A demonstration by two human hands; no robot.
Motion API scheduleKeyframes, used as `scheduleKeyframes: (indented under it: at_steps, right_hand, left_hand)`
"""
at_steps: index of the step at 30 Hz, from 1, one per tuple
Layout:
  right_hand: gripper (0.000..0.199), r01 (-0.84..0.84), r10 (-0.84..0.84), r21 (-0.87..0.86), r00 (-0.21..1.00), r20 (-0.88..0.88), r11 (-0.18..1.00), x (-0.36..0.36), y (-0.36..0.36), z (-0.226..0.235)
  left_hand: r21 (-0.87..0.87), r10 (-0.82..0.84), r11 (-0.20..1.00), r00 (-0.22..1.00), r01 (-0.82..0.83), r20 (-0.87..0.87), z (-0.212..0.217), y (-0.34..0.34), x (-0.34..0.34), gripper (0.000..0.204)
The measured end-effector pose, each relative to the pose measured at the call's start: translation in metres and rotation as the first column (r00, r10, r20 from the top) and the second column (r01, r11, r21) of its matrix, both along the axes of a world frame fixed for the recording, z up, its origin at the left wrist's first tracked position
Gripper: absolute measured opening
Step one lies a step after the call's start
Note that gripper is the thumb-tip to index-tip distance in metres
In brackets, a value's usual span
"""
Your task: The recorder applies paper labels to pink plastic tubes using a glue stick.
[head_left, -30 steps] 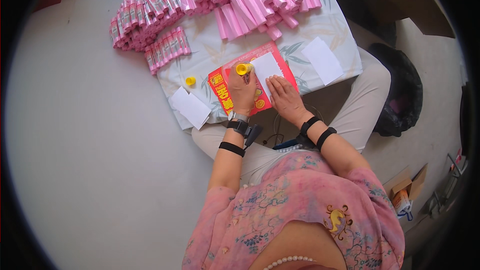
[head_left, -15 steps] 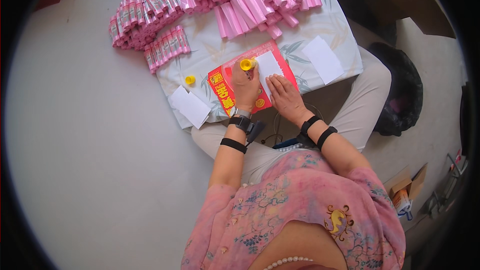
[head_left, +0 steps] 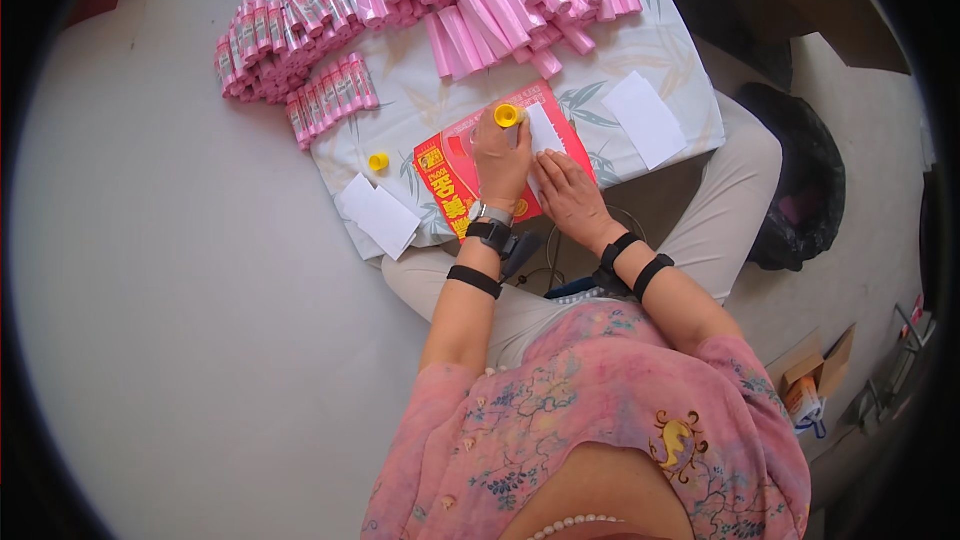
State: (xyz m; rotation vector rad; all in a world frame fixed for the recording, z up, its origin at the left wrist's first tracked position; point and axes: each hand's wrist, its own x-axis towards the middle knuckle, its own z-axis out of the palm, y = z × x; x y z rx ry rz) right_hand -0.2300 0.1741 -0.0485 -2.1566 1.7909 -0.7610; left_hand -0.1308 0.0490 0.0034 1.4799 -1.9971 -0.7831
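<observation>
My left hand [head_left: 502, 162] is wrapped round a glue stick [head_left: 508, 116], whose yellow end points up past the thumb. The stick stands over the left part of a white paper slip [head_left: 544, 128], and its lower end is hidden by the hand. My right hand [head_left: 571, 192] lies with fingers stretched out on the near part of that slip, holding nothing. Beneath the slip is a red printed packet or sheet [head_left: 432, 180] with yellow characters. To the left, a small yellow cap [head_left: 378, 162] rests on the tablecloth.
White slips lie at the table's near left [head_left: 380, 218] and right [head_left: 645, 120]. Pink rolls [head_left: 500, 15] are heaped at the back, with labelled pink rolls [head_left: 270, 40] at the far left and a short row [head_left: 332, 100] before them. A black bag [head_left: 800, 190] stands on the right.
My left hand has moved a little right and away from me with the glue stick, covering more of the white slip. My right hand has stayed in place.
</observation>
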Motion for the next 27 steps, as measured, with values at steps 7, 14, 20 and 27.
scheduleKeyframes:
  at_steps: [7, 14, 20, 27]
  right_hand:
    - [0.056, -0.003, 0.004, 0.025, 0.999, -0.033, 1.000, -0.003, 0.001, 0.003]
    - [0.055, -0.004, 0.004, 0.000, 0.999, 0.042, 1.000, 0.000, -0.001, -0.002]
    - [0.055, -0.006, 0.006, -0.024, 1.000, -0.005, 1.000, 0.000, -0.001, 0.002]
    - [0.056, 0.004, -0.004, -0.010, 1.000, -0.005, 1.000, 0.000, 0.000, 0.001]
  left_hand:
    - [0.029, 0.087, 0.996, 0.992, -0.085, -0.092, 0.003, 0.006, 0.016, 0.031]
    - [-0.201, -0.025, 0.979, 0.999, 0.029, 0.024, -0.011, -0.009, -0.022, 0.029]
    - [-0.084, 0.047, 0.995, 0.998, -0.051, -0.044, -0.006, -0.001, 0.010, 0.030]
    - [-0.062, 0.051, 0.997, 0.998, -0.052, -0.027, -0.004, 0.000, -0.006, 0.032]
